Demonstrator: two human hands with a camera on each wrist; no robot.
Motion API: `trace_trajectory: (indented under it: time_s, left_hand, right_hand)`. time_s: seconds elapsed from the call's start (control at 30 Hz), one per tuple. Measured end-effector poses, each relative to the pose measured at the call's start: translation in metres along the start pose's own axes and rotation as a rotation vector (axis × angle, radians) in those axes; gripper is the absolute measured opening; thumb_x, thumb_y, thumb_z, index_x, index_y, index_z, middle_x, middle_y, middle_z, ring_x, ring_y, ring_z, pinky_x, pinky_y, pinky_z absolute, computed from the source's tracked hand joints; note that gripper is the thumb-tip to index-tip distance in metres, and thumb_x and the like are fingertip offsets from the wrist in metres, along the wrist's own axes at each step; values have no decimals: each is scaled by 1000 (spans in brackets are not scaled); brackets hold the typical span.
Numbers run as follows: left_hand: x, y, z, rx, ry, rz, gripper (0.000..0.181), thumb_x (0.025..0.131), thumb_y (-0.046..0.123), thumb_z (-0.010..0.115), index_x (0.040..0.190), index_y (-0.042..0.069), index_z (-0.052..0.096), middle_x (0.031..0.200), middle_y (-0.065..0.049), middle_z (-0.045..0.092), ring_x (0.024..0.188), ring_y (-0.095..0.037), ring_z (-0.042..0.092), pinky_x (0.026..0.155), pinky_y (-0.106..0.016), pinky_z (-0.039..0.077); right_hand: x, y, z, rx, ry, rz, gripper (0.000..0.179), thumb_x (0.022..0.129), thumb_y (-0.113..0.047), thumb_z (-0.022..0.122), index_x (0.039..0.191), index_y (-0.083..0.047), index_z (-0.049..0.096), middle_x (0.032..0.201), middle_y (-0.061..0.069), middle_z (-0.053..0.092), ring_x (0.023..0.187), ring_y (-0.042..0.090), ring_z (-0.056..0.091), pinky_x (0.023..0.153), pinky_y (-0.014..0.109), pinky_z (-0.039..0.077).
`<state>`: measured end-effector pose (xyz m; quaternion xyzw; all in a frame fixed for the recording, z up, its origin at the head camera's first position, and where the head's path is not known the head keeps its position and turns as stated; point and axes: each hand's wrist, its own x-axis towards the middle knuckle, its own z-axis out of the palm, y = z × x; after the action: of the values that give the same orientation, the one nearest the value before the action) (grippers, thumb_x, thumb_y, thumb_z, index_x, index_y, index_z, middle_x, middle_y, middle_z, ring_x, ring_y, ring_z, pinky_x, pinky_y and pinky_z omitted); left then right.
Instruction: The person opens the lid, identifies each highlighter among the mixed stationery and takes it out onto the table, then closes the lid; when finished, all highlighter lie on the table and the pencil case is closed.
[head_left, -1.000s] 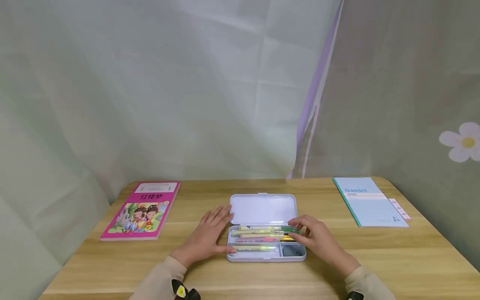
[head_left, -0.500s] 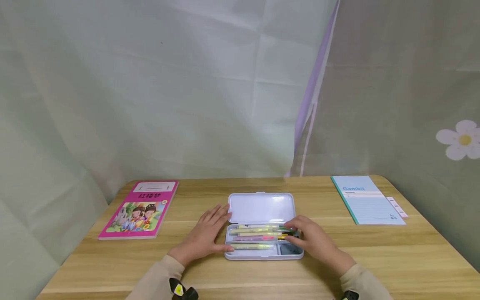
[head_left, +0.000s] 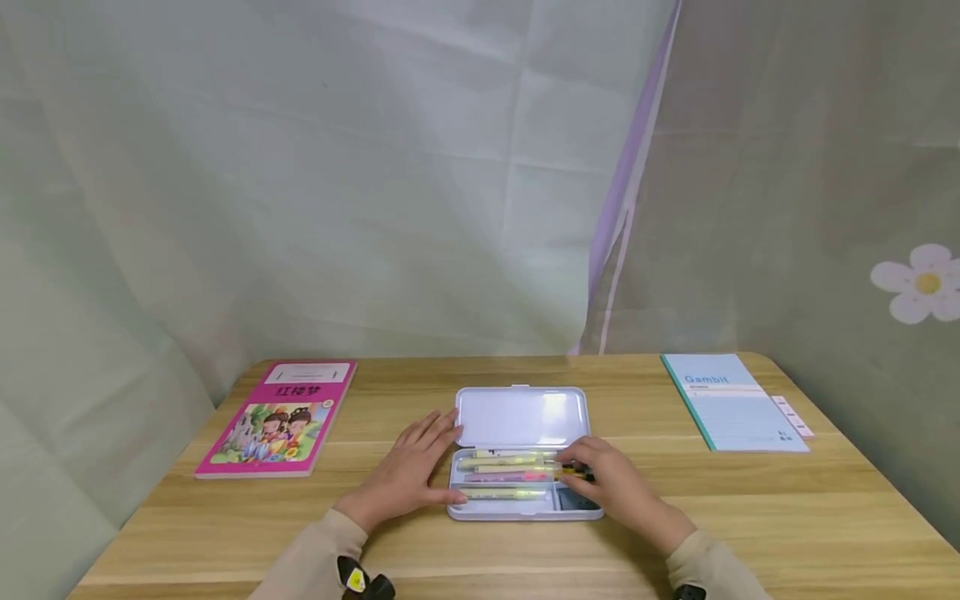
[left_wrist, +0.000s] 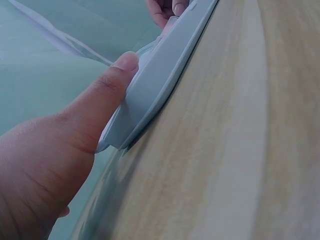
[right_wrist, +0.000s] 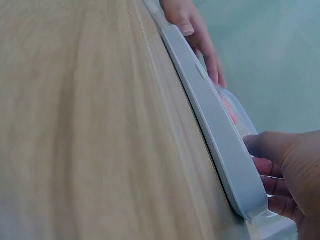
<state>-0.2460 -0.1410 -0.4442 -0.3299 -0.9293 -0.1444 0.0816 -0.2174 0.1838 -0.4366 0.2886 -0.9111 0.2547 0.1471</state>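
A white pencil case (head_left: 525, 515) stands lidded back on the table, with several pens (head_left: 510, 468) in its long compartment. One more pen (head_left: 504, 494) lies in the front compartment, beside a dark eraser-like block (head_left: 576, 500). My left hand (head_left: 405, 471) rests flat against the case's left side, fingers spread, its thumb (left_wrist: 107, 82) on the front rim. At the right end, my right hand (head_left: 615, 483) pinches the pens' ends between thumb and fingers; a yellow-and-black end shows between them. How many pens it grips is hidden.
A pink book (head_left: 277, 421) lies at the left of the wooden table (head_left: 405, 550). At the right is a light-blue notebook (head_left: 738, 404), with a small pink-and-white strip (head_left: 791, 415) next to it. Pale cloth (head_left: 375, 183) hangs behind the table.
My right hand has moved left along the pens, and its fingers now cover the green pen end seen earlier. My left hand stays in place at the case.
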Motion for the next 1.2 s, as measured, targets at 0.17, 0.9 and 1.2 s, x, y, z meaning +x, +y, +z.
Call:
trace_trajectory:
  time_s: [0.17, 0.9, 1.2]
  left_hand:
    - [-1, 0, 0, -13, -11, -8, 96, 77, 65, 65, 148, 9, 36, 160, -10, 25, 146, -39, 24, 117, -57, 25]
    - [-3, -1, 2, -6, -15, -6, 95, 78, 68, 62, 148, 9, 36, 160, -10, 24, 145, -39, 24, 117, -57, 25]
    - [-2, 0, 0, -15, -17, -4, 95, 78, 67, 62, 148, 9, 36, 161, -9, 23, 146, -39, 24, 117, -58, 25]
  right_hand:
    - [1, 2, 5, 14, 18, -13, 17, 83, -15, 74, 99, -12, 70, 89, -6, 65, 79, 5, 55, 69, 21, 52]
    - [10, 8, 3, -5, -3, -90, 8, 83, -9, 73, 91, -11, 73, 83, -6, 61, 75, 2, 54, 65, 18, 51]
    - [9, 8, -11, 72, 7, -60, 9, 84, -7, 71, 93, -10, 72, 87, -5, 61, 77, 4, 56, 66, 21, 53]
